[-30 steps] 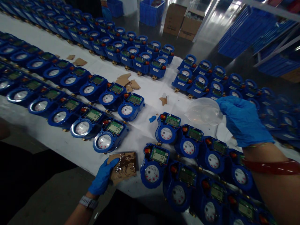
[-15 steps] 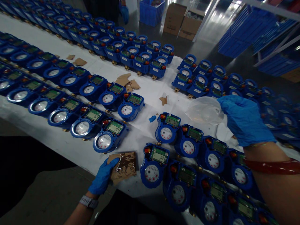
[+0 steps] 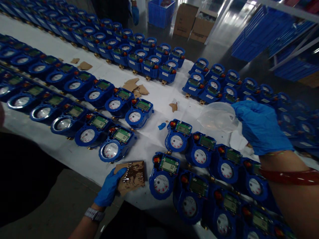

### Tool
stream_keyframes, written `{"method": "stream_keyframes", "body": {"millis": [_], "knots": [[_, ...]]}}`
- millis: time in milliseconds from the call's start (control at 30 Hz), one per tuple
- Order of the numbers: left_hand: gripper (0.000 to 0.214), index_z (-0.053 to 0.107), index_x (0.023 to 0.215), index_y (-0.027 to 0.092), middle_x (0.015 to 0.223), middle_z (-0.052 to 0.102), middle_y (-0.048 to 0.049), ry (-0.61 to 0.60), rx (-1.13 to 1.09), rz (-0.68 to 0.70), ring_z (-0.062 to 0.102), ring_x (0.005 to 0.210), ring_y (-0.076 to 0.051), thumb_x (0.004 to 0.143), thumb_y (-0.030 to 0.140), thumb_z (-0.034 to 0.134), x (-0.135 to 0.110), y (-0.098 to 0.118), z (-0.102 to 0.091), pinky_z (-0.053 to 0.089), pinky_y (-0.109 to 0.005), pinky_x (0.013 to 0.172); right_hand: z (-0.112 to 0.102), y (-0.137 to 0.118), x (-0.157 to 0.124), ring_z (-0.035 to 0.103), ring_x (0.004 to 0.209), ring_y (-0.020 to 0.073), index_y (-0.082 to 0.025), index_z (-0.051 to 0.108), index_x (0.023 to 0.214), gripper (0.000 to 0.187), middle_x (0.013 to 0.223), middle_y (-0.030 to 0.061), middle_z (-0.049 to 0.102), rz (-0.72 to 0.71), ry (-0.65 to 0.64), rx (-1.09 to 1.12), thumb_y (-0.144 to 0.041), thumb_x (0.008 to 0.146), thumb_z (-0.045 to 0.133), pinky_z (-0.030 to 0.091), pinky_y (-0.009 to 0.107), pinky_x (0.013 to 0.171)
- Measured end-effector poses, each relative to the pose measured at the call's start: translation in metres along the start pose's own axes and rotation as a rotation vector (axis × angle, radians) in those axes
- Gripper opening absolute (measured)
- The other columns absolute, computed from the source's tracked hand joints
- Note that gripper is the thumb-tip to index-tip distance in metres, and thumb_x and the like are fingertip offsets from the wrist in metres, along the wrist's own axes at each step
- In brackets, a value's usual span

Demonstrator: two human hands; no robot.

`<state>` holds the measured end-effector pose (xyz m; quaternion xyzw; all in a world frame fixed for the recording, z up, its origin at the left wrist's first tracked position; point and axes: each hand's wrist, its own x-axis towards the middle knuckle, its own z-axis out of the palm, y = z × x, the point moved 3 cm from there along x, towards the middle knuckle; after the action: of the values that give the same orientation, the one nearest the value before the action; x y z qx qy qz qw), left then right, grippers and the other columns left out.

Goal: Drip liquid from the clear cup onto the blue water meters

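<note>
In a blue glove, my left hand [image 3: 109,187] grips the left side of a cardboard piece [image 3: 131,176] whose top is smeared with a wet, dark brown, glossy substance. It is at the near table edge, beside a blue water meter [image 3: 161,177] with a lit display. My right hand [image 3: 259,127], also gloved, is closed on the rim of a translucent plastic cup [image 3: 218,117], which is tilted over the white table cover behind the near right meters. Whether the cup contains anything is hard to make out. The right fingertips are partly hidden.
Rows of blue water meters [image 3: 114,146] line both sides of the white-covered table [image 3: 159,96]. Torn cardboard scraps [image 3: 134,87] and a blue scrap [image 3: 161,126] lie between them. Beyond are a blue crate [image 3: 161,13], cardboard boxes [image 3: 185,20] and another person's gloved hand [image 3: 135,15].
Both my hands, the cup and the cardboard piece stay almost still. A dark shape at the lower left and the other person's hand across the table have shifted slightly.
</note>
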<state>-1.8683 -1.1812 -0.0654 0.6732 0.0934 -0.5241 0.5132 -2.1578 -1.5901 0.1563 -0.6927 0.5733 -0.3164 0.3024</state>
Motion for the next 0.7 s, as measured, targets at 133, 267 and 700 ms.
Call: {"method": "stream_keyframes", "body": {"millis": [133,267,700], "knots": [[0.066,0.072,0.109,0.017,0.111,0.082,-0.0113,-0.002,-0.007,0.006,0.076,0.103,-0.038,0.056,0.052,0.093,-0.0007,0.0005,-0.0002,0.060,-0.051,0.090,0.0016,-0.0039,-0.0011,0.058,0.078,0.0187,-0.020,0.069,0.069,0.033,0.079,0.0045,0.067,0.017,0.009,0.001,-0.049,0.055,0.062,0.047,0.044,0.091],[0.069,0.071,0.112,0.017,0.113,0.081,-0.0124,-0.005,-0.003,0.004,0.076,0.101,-0.038,0.057,0.053,0.093,-0.0002,0.0001,-0.0012,0.061,-0.052,0.089,0.0022,-0.0046,-0.0015,0.057,0.076,0.0183,-0.020,0.069,0.069,0.033,0.077,0.0041,0.067,0.027,0.018,0.013,-0.049,0.054,0.062,0.048,0.044,0.091],[0.070,0.069,0.116,0.016,0.112,0.082,-0.0127,-0.014,-0.018,-0.010,0.077,0.100,-0.037,0.059,0.051,0.092,0.0021,-0.0032,-0.0016,0.062,-0.052,0.088,0.0024,-0.0069,-0.0033,0.057,0.076,0.0157,-0.019,0.069,0.070,0.024,0.078,0.0028,0.066,0.045,0.014,-0.001,-0.040,0.060,0.061,0.047,0.039,0.087]]}}
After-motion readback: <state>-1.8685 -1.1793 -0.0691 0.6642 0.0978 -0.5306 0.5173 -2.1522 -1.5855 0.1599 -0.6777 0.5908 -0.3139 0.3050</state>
